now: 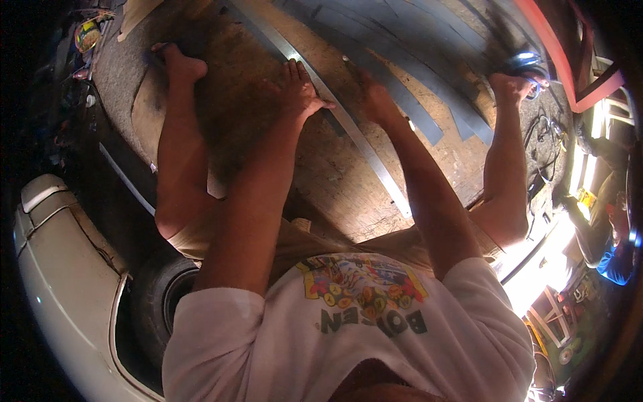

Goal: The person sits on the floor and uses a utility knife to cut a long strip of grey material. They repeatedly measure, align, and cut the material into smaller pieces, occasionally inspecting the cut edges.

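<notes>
A long metal straightedge [362, 143] runs diagonally over a brown wooden board [321, 191]. My left hand [301, 92] lies on it with fingers stretched and thumb out to the right, pressing flat. A dark narrow strip [258, 32] shows along the left side of the straightedge. Just right of the straightedge, my right hand [376, 99] is in shadow, closed round a thin pen-like tool [346, 60] with a pale tip. The tool's exact kind is too dim to tell.
Several dark grey sheet strips [415, 100] lie at the upper right, between my spread legs. A red metal frame [559, 57] and a coiled cable [544, 144] are on the right. At left are a white vehicle body [63, 268] and a tyre [151, 301]. A person [613, 221] is at far right.
</notes>
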Demonstrator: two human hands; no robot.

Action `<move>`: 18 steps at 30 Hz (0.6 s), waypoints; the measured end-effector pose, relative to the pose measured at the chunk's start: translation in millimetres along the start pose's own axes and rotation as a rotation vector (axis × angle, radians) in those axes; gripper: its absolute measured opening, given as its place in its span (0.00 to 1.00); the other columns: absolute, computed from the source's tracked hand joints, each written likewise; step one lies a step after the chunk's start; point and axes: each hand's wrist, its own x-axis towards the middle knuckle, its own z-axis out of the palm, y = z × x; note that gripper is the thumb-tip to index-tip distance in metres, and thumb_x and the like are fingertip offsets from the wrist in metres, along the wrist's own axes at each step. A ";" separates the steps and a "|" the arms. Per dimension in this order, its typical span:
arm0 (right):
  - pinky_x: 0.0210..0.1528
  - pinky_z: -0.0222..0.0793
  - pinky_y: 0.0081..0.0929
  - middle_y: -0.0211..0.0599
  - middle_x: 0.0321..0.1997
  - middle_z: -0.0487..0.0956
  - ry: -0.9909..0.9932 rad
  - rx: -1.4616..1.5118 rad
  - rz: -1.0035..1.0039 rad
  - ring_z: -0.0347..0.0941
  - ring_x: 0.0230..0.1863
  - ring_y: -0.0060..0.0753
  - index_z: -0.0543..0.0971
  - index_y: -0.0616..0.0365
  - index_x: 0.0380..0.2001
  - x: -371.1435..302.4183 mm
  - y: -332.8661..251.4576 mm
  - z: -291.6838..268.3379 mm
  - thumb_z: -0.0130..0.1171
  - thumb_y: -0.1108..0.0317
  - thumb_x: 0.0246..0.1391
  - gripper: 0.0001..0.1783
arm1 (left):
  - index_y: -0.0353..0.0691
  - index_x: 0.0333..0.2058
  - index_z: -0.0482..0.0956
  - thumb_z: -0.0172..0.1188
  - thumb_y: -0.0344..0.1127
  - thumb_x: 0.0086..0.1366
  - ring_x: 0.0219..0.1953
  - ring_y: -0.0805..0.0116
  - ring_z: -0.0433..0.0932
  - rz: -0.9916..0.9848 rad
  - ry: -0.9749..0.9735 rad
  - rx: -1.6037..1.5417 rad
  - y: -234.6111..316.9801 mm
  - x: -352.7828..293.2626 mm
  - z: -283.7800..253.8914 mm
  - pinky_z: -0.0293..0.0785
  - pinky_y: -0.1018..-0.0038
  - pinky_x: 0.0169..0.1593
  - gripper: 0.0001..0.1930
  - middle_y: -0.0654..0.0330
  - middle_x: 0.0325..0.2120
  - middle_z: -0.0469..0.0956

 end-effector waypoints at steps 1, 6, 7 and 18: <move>0.51 0.75 0.51 0.63 0.50 0.79 -0.054 -0.007 -0.012 0.78 0.50 0.65 0.67 0.59 0.65 16.4 5.1 18.8 0.58 0.68 0.57 0.32 | 0.30 0.73 0.40 0.65 0.83 0.38 0.76 0.39 0.37 0.032 0.038 0.045 -3.6 11.6 18.1 0.39 0.37 0.74 0.78 0.40 0.75 0.38; 0.49 0.75 0.52 0.61 0.47 0.81 -0.355 -0.069 0.230 0.80 0.47 0.63 0.74 0.60 0.56 63.9 -36.9 41.6 0.58 0.64 0.55 0.25 | 0.32 0.73 0.46 0.67 0.81 0.40 0.75 0.33 0.41 0.210 0.210 0.118 -13.8 28.9 55.9 0.38 0.37 0.74 0.74 0.37 0.73 0.42; 0.47 0.76 0.52 0.59 0.46 0.82 -0.346 -0.061 0.267 0.80 0.46 0.63 0.78 0.60 0.51 71.0 -35.9 46.1 0.60 0.63 0.52 0.23 | 0.33 0.73 0.47 0.67 0.80 0.40 0.74 0.31 0.41 0.237 0.229 0.122 -10.3 25.6 50.4 0.39 0.37 0.74 0.73 0.36 0.73 0.44; 0.43 0.75 0.54 0.63 0.39 0.81 -0.344 -0.087 0.117 0.79 0.43 0.65 0.75 0.67 0.43 88.6 -4.7 83.4 0.58 0.64 0.54 0.18 | 0.41 0.71 0.59 0.73 0.76 0.33 0.72 0.24 0.44 0.222 0.046 0.174 0.9 34.2 43.9 0.41 0.36 0.73 0.69 0.29 0.69 0.52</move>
